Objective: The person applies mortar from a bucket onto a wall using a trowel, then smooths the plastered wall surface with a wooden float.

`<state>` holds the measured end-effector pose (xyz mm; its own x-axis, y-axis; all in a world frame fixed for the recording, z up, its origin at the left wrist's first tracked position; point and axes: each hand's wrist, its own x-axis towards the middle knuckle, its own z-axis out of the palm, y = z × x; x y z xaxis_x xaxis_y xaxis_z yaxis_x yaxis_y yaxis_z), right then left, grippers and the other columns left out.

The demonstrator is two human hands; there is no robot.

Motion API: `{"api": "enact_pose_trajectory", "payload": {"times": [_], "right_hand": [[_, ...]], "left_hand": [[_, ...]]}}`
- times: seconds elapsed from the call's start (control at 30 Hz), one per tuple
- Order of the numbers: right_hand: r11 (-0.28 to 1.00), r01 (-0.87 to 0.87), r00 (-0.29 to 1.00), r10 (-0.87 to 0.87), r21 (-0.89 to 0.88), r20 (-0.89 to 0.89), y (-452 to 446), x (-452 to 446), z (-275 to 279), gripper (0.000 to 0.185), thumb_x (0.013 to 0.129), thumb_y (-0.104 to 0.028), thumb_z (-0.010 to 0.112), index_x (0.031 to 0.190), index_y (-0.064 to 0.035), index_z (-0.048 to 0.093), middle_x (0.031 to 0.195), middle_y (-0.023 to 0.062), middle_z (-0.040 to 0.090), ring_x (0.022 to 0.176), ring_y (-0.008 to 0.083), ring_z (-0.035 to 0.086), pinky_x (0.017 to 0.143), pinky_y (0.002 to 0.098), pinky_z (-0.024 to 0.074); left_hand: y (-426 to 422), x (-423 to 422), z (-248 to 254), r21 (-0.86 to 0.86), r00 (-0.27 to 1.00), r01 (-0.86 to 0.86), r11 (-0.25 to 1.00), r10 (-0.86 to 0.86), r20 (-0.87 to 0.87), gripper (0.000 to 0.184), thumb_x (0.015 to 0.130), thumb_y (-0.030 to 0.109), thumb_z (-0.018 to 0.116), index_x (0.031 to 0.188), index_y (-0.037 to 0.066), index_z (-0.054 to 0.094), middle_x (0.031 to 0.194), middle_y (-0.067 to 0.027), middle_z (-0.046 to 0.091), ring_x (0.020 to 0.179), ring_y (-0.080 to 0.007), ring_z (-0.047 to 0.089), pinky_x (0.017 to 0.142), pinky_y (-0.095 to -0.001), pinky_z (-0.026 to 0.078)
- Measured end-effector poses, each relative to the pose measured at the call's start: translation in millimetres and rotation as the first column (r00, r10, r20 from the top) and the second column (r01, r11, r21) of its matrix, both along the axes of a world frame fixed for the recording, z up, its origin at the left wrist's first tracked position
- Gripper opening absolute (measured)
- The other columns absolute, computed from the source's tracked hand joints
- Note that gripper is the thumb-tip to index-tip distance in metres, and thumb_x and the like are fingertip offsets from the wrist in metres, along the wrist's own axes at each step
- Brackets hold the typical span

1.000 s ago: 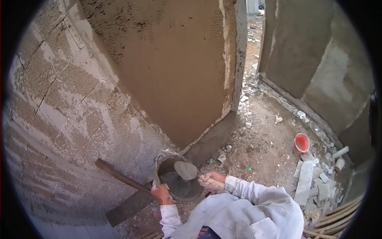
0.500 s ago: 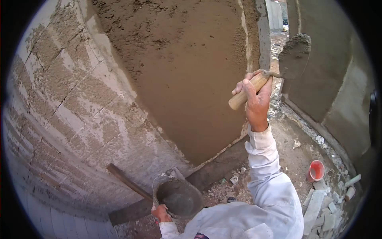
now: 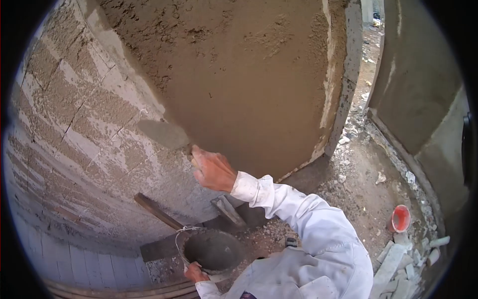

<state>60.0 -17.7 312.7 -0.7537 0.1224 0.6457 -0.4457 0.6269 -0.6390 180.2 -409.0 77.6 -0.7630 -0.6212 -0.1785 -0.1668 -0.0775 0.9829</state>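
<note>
My right hand (image 3: 215, 170) is closed around the handle of a trowel (image 3: 164, 133), which is mostly hidden by the fingers. The trowel's grey blade points left, over the border between the wet brown plaster (image 3: 254, 99) and the rough block wall (image 3: 94, 119). Low in the view, my left hand (image 3: 196, 272) grips the near left edge of a dark bucket (image 3: 240, 249). Grey mortar (image 3: 214, 251) shows inside it, and a thin wire handle (image 3: 178, 241) stands up at its left side.
A wooden board (image 3: 158, 211) leans behind the bucket, near a short block piece (image 3: 228, 211). On the right, a red bucket (image 3: 400, 219) stands on rubble-strewn ground beside broken slabs (image 3: 391, 264). A second plastered wall (image 3: 423, 89) rises beyond a narrow gap.
My right hand has swung the trowel from the upper right, by the gap, down and left across the plaster. My left hand and the bucket have shifted slightly in view.
</note>
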Motion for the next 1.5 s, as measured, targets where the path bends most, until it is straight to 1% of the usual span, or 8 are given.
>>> {"api": "enact_pose_trajectory", "payload": {"times": [0.13, 0.27, 0.47, 0.67, 0.73, 0.8, 1.13, 1.5], "right_hand": [[0.831, -0.556, 0.776, 0.525, -0.015, 0.351, -79, 10, -110, 0.032, 0.078, -0.012, 0.058, 0.107, 0.0043, 0.058, 0.082, 0.0237, 0.066, 0.069, 0.0421, 0.066, 0.062, 0.0469, 0.0547], [0.587, -0.572, -0.252, 0.539, -0.573, 0.804, -114, 28, -214, 0.022, 0.077, -0.018, 0.062, 0.095, -0.0058, 0.06, 0.073, 0.0102, 0.06, 0.056, 0.0198, 0.061, 0.044, 0.0393, 0.0488], [0.574, -0.278, -0.428, 0.644, -0.77, 0.635, -201, 78, -356, 0.023, 0.087, -0.032, 0.053, 0.084, -0.0114, 0.062, 0.062, 0.0034, 0.056, 0.053, 0.0178, 0.056, 0.046, 0.0339, 0.0458], [0.84, -0.346, 0.091, 0.474, -0.418, 0.876, -187, 73, -371, 0.016, 0.087, -0.028, 0.054, 0.086, -0.0127, 0.059, 0.061, 0.0007, 0.051, 0.05, 0.0143, 0.05, 0.048, 0.0304, 0.0444], [0.277, 0.29, -0.069, 0.961, -0.916, 0.269, -199, 102, -375, 0.011, 0.085, -0.017, 0.051, 0.093, -0.0089, 0.055, 0.06, 0.0018, 0.046, 0.044, 0.0137, 0.048, 0.036, 0.0292, 0.0415], [-0.272, 0.575, -0.058, 0.927, -0.771, -0.37, -197, 106, -369, 0.014, 0.087, -0.013, 0.051, 0.099, -0.0058, 0.051, 0.063, 0.0001, 0.045, 0.043, 0.0117, 0.043, 0.037, 0.0253, 0.0412], [-0.637, 0.089, 0.229, 0.761, -0.766, -0.607, -111, 122, -184, 0.025, 0.084, -0.008, 0.048, 0.109, -0.0031, 0.046, 0.082, 0.0077, 0.05, 0.046, 0.0106, 0.047, 0.033, 0.0257, 0.0427], [0.603, -0.493, 0.813, 0.06, -0.628, -0.58, 125, 160, 171, 0.028, 0.092, -0.003, 0.058, 0.111, -0.0065, 0.038, 0.089, 0.0084, 0.053, 0.067, 0.0166, 0.06, 0.058, 0.0337, 0.0547]], "left_hand": [[4, 0, -2, 0.005, 0.998, -0.048, 0.999, 0.048, 0.033, 0.009, 0.067, -0.004, 0.05, 0.066, 0.005, 0.05, 0.061, -0.0025, 0.051, 0.053, -0.0152, 0.047, 0.048, -0.0313, 0.035], [-24, -19, -32, -0.022, 0.996, -0.002, 1.0, 0.004, 0.086, 0.031, 0.068, -0.008, 0.047, 0.096, -0.006, 0.06, 0.059, -0.0018, 0.05, 0.049, -0.0121, 0.046, 0.043, -0.0297, 0.032], [-28, -57, -42, -0.044, 0.954, 0.247, 0.968, -0.234, 0.188, 0.07, 0.071, -0.011, 0.043, 0.141, -0.009, 0.047, 0.061, -0.0042, 0.054, 0.048, -0.0117, 0.048, 0.041, -0.0296, 0.035], [-16, -85, -25, -0.087, 0.907, 0.418, 0.904, -0.41, 0.098, 0.057, 0.08, -0.006, 0.046, 0.137, -0.003, 0.055, 0.063, -0.006, 0.056, 0.049, -0.0141, 0.05, 0.042, -0.031, 0.037], [-12, -89, -21, -0.136, 0.884, 0.466, 0.874, -0.465, 0.039, 0.053, 0.083, -0.004, 0.047, 0.136, -0.001, 0.057, 0.063, -0.0066, 0.056, 0.049, -0.0148, 0.051, 0.042, -0.0314, 0.038], [-13, -96, -20, -0.244, 0.852, 0.496, 0.833, -0.522, -0.048, 0.049, 0.086, -0.002, 0.048, 0.134, 0.001, 0.06, 0.064, -0.0072, 0.057, 0.05, -0.0156, 0.052, 0.042, -0.0319, 0.038], [32, -95, 33, -0.034, 0.867, 0.499, 0.866, -0.498, 0.023, 0.022, 0.101, 0.019, 0.051, 0.095, 0.005, 0.068, 0.055, -0.0032, 0.052, 0.04, -0.0172, 0.042, 0.037, -0.0352, 0.03], [62, -49, 21, -0.013, 0.956, 0.291, 0.957, -0.29, 0.053, 0.023, 0.097, 0.018, 0.053, 0.103, 0.004, 0.07, 0.059, -0.0047, 0.058, 0.046, -0.0175, 0.047, 0.042, -0.0348, 0.037]]}}
